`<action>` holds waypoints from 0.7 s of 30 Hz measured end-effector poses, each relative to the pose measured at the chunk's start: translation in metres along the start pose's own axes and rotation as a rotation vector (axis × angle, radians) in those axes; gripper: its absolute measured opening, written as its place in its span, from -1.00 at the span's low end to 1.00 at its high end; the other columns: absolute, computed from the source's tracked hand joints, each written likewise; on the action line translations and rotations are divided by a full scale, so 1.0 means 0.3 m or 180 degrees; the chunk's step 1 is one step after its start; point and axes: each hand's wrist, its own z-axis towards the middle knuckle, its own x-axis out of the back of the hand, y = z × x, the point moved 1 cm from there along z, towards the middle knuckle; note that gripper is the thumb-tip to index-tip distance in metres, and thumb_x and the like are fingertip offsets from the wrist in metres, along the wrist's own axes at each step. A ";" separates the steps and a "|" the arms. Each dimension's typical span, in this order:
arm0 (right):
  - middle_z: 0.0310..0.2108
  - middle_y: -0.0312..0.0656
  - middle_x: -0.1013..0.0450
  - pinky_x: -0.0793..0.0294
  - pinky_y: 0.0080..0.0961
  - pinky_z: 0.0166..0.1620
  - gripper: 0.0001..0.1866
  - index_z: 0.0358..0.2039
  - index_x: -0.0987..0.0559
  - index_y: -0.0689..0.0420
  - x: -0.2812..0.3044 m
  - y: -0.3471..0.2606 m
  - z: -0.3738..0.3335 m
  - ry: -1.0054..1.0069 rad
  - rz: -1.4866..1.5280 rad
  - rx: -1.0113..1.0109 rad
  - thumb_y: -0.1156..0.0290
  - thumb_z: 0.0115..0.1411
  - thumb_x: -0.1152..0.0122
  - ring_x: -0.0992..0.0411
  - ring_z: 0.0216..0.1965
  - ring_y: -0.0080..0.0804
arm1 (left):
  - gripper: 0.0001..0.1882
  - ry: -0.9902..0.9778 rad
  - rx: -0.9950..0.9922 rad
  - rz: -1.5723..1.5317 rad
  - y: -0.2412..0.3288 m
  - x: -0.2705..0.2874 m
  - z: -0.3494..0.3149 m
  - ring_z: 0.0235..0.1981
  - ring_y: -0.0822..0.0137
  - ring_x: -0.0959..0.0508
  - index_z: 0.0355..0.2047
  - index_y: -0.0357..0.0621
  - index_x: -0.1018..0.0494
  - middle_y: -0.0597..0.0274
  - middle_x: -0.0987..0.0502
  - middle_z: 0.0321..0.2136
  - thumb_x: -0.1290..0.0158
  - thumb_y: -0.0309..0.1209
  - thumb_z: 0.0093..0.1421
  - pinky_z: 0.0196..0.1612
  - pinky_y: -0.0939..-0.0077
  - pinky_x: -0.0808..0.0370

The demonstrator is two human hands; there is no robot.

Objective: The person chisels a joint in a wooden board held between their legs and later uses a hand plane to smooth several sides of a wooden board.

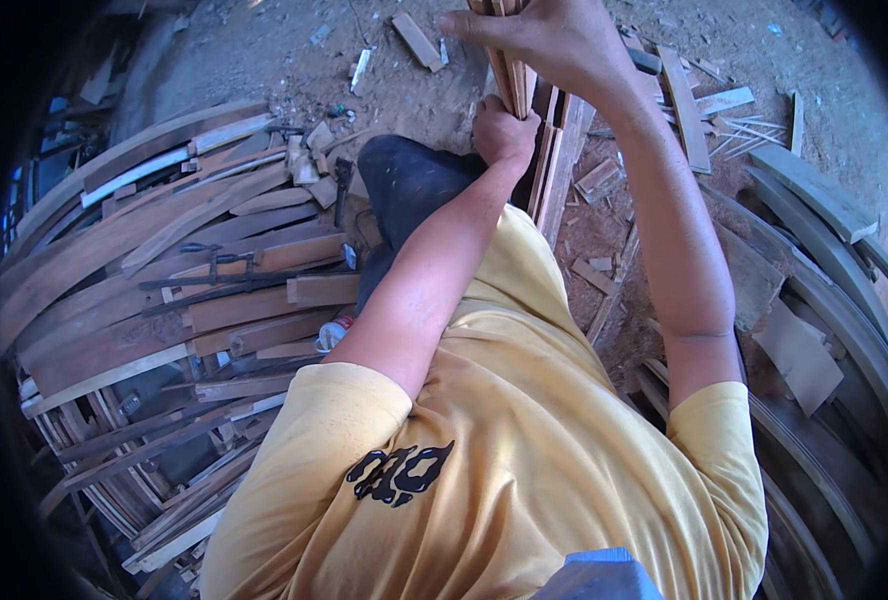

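A bundle of narrow wooden strips (512, 84) stands tilted in front of me, its far end cut off by the top edge of the view. My left hand (504, 132) is closed around its lower end, above my dark-trousered knee. Higher up, my right hand (556, 42) wraps the same strips from the right, its thumb stretched across the near side and its other fingers mostly hidden. Just below the hands, long wooden boards (556, 165) run along beside my leg.
Stacked planks (114, 265) fill the left, with a dark metal clamp (214, 262) lying on them. Grey boards (824, 190) and a flat sheet piece (799, 358) lie at the right. Offcuts, including a short wood block (418, 42), litter the dirt floor (264, 55).
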 end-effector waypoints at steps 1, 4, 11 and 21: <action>0.23 0.32 -0.21 -0.15 0.01 0.39 0.32 0.47 0.13 0.23 0.003 -0.002 0.001 -0.0001 0.0024 -0.0021 0.25 -0.12 -0.61 -0.11 0.31 0.28 | -0.49 -0.0005 0.0010 0.0030 -0.009 0.000 -0.001 -0.11 -0.16 -0.62 -0.15 -0.19 -0.51 -0.10 -0.60 -0.18 -0.40 -0.21 -0.05 -0.03 -0.02 -0.57; 0.20 0.35 -0.21 -0.24 -0.02 0.35 0.24 0.44 0.12 0.33 -0.019 -0.034 0.004 0.0179 0.0210 0.0012 0.28 -0.08 -0.52 -0.16 0.25 0.34 | -0.58 0.0255 -0.0318 -0.0177 -0.023 -0.007 0.010 -0.21 -0.22 -0.62 -0.32 -0.25 -0.47 -0.15 -0.57 -0.26 -0.38 -0.27 -0.09 -0.10 -0.08 -0.57; 0.16 0.40 -0.19 -0.33 0.00 0.28 0.21 0.40 0.05 0.33 -0.057 0.015 0.001 0.0259 -0.0175 0.0017 0.26 -0.13 -0.52 -0.20 0.21 0.37 | -0.56 0.0097 -0.0212 -0.0290 -0.029 -0.020 0.022 -0.21 -0.24 -0.61 -0.29 -0.27 -0.47 -0.18 -0.57 -0.25 -0.37 -0.27 -0.08 -0.09 -0.07 -0.56; 0.05 0.28 -0.23 -0.33 -0.05 0.28 0.06 0.25 -0.12 0.33 -0.017 0.002 0.009 0.0131 0.0099 0.0059 0.29 -0.19 -0.55 -0.24 0.19 0.25 | -0.56 0.0311 -0.0216 -0.0259 -0.027 -0.033 0.012 -0.18 -0.26 -0.59 -0.30 -0.30 -0.43 -0.19 -0.55 -0.25 -0.36 -0.29 -0.09 -0.05 -0.12 -0.54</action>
